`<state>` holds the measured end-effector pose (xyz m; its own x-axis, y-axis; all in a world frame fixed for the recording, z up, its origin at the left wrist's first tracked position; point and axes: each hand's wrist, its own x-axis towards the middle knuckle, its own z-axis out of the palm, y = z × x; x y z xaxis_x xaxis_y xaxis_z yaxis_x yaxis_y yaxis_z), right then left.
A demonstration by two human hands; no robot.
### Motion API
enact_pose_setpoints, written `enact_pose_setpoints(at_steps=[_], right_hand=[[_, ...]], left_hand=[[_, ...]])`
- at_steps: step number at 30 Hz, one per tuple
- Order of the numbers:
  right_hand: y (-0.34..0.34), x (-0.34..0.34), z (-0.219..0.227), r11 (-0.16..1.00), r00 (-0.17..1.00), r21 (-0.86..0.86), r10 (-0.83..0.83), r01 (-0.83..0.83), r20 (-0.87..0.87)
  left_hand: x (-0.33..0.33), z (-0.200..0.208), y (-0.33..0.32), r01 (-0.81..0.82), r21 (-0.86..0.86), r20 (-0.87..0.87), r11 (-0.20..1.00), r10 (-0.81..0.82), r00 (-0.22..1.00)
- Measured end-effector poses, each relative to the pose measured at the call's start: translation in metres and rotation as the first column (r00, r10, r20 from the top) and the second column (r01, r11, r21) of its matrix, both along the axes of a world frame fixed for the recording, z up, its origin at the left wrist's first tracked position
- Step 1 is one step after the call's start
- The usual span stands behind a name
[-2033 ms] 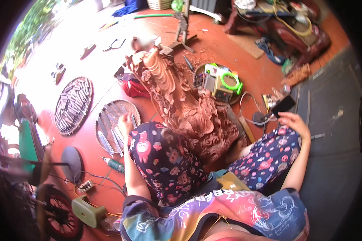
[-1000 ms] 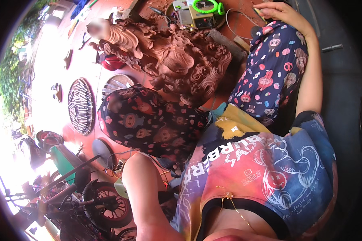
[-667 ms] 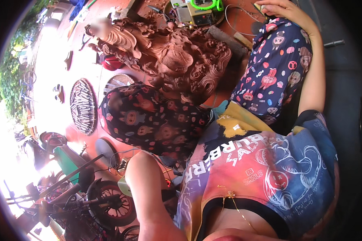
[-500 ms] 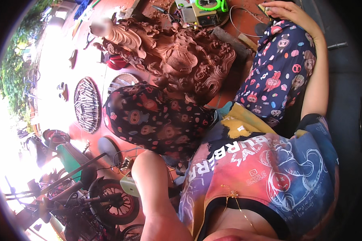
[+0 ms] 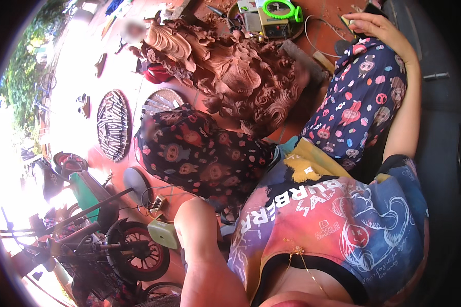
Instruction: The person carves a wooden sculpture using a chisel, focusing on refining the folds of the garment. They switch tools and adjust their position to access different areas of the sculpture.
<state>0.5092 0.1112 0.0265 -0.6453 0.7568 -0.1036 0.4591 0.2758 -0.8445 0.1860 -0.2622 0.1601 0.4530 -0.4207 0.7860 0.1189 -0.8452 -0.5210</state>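
Carved sculpture (image 5: pixel 230 77) ahead between knees; round tool trays (image 5: pixel 113 125) left.

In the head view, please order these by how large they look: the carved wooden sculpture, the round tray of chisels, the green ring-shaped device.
1. carved wooden sculpture, clearly the largest.
2. round tray of chisels.
3. green ring-shaped device, the smallest; it lies far off at the rim, so its real size is unsure.

A large reddish-brown wooden carving (image 5: pixel 230 77), dense with curling scrolls and fan-like leaves, stands on the red floor between the seated person's patterned knees. Its ornate mass leans toward the upper left. At the top right, a small dark flat object (image 5: pixel 361 13) rests under the right hand (image 5: pixel 376 25), fingers curled over it.
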Motion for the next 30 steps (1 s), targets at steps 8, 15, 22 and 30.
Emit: enact_pose_setpoints(at_steps=[8, 15, 22, 30], right_hand=[[-0.002, -0.023, 0.004, 0.996, 0.997, 0.074, 0.055, -0.059, 0.059], [-0.014, -0.025, 0.019, 0.986, 0.994, 0.166, 0.0, -0.018, 0.109], [-0.016, -0.004, 0.005, 1.0, 0.998, 0.002, 0.014, -0.014, 0.059], [-0.024, -0.003, 0.013, 0.997, 0.996, -0.078, -0.005, 0.012, 0.09]], left_hand=[[0.023, -0.02, -0.024, -0.116, 0.008, 0.247, 0.993, 0.111, 0.963], [0.023, -0.021, -0.029, -0.158, 0.03, 0.289, 0.987, 0.143, 0.947], [0.018, -0.035, -0.021, -0.162, 0.07, 0.324, 0.984, 0.131, 0.937], [-0.045, -0.064, 0.01, -0.544, -0.42, 0.693, 0.726, 0.644, 0.324]])
